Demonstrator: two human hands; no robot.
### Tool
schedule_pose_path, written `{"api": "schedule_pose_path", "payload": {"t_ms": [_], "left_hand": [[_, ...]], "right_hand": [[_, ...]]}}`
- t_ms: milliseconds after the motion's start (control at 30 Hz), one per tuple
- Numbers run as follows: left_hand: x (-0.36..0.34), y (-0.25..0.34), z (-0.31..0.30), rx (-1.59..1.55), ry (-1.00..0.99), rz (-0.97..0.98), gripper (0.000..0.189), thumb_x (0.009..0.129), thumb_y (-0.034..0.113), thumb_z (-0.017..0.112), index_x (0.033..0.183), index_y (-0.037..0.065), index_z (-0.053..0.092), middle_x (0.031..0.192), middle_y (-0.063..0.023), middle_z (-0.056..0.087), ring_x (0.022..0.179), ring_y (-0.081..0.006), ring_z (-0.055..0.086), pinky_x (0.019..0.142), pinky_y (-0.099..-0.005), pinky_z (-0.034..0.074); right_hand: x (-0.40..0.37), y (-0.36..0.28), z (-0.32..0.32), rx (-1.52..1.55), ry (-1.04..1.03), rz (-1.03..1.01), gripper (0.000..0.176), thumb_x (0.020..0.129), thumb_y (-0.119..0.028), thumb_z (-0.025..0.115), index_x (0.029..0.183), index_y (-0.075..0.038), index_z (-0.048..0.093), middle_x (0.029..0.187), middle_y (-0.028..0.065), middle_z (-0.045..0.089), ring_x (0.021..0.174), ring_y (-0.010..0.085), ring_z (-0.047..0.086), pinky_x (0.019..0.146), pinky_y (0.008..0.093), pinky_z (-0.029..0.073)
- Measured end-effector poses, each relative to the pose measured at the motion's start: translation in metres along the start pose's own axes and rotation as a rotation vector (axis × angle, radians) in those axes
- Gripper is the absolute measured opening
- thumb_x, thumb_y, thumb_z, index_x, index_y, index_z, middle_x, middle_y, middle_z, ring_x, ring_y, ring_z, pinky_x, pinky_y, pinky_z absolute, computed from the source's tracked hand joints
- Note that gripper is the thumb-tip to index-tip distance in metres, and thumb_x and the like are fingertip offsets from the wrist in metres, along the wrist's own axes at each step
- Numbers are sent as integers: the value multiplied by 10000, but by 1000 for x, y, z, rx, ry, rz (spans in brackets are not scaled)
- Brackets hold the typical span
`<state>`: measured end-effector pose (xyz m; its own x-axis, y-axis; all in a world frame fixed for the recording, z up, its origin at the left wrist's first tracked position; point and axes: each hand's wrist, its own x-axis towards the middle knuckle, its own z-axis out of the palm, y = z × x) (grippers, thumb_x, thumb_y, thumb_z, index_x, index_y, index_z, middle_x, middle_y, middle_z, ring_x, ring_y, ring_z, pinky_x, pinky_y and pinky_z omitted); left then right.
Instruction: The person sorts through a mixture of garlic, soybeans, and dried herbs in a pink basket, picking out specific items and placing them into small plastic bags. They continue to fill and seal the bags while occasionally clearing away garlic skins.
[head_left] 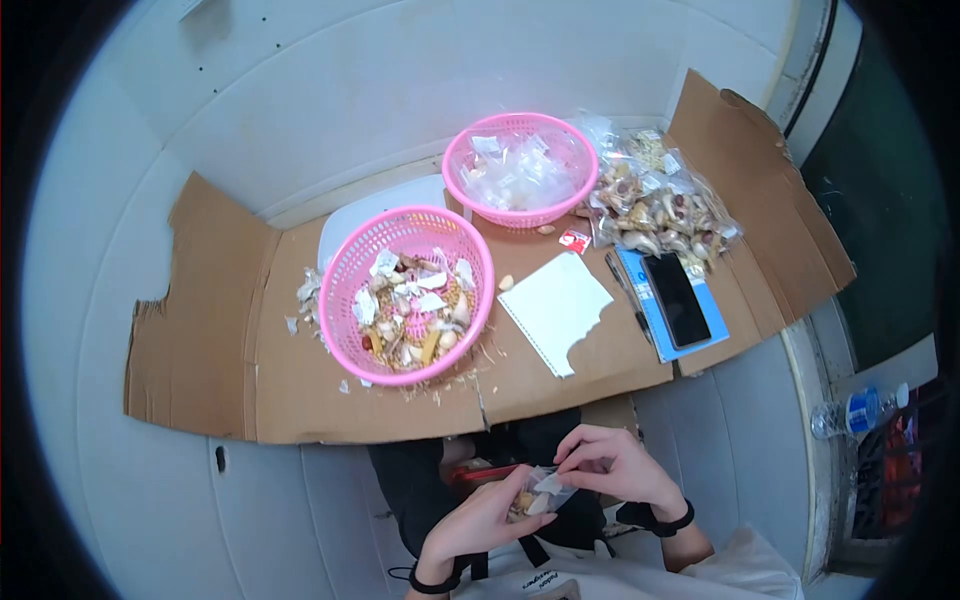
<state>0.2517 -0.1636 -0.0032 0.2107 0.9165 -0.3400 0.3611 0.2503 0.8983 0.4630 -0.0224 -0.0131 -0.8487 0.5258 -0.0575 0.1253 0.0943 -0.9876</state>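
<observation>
Over my lap, my left hand is wrapped round a small clear plastic bag with pale and yellowish dried pieces and a white paper slip inside. My right hand pinches the upper edge of this bag, its fingertips by the white slip; whether they also grip the slip is hard to see. On the cardboard above my hands stands a pink basket with loose dried pieces, garlic-like bulbs and white paper slips. A torn sheet of white notebook paper lies to its right.
A second pink basket at the back holds clear bags with labels. Filled bags are piled beside it. A phone rests on a blue notebook, with pens alongside. Cardboard flaps rise at both sides; a water bottle is far right.
</observation>
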Motion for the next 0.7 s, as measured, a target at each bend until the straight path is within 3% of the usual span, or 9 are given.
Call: {"api": "schedule_pose_path", "payload": {"t_ms": [200,333,400,633,700], "left_hand": [[10,13,-41,-11,40,45,499,937,249,770,1306,40,507,1108,-194,713,1030,-390,703,857,-422,551],[8,4,-43,-33,50,121,480,936,221,767,1306,42,520,1104,-192,713,1019,-388,706,851,-418,551],[3,9,-42,-17,10,36,475,933,215,768,1307,44,530,1095,-192,712,1005,-384,709,843,-417,550],[-23,9,-42,25,13,106,486,927,217,772,1313,48,531,1080,-193,709,986,-385,707,833,-418,544],[-32,7,-43,62,25,128,529,892,252,820,1300,45,554,1100,-153,724,1008,-334,732,853,-385,570]], "right_hand": [[35,-22,1,-64,66,7,148,850,-34,797,997,-44,814,1084,39,701,681,66,581,596,233,452],[39,-19,4,-120,35,-26,157,845,-41,804,1001,-56,818,1094,43,702,682,75,592,602,239,463],[36,-18,7,-160,-17,-39,166,840,-52,814,1006,-62,819,1098,45,702,684,83,601,610,245,473],[20,-40,33,-148,59,-71,153,816,-47,835,966,-68,820,1084,40,705,656,73,566,575,236,441],[16,-51,40,-154,56,-54,104,830,-40,804,929,-34,772,1078,48,687,681,109,609,620,259,495]]}}
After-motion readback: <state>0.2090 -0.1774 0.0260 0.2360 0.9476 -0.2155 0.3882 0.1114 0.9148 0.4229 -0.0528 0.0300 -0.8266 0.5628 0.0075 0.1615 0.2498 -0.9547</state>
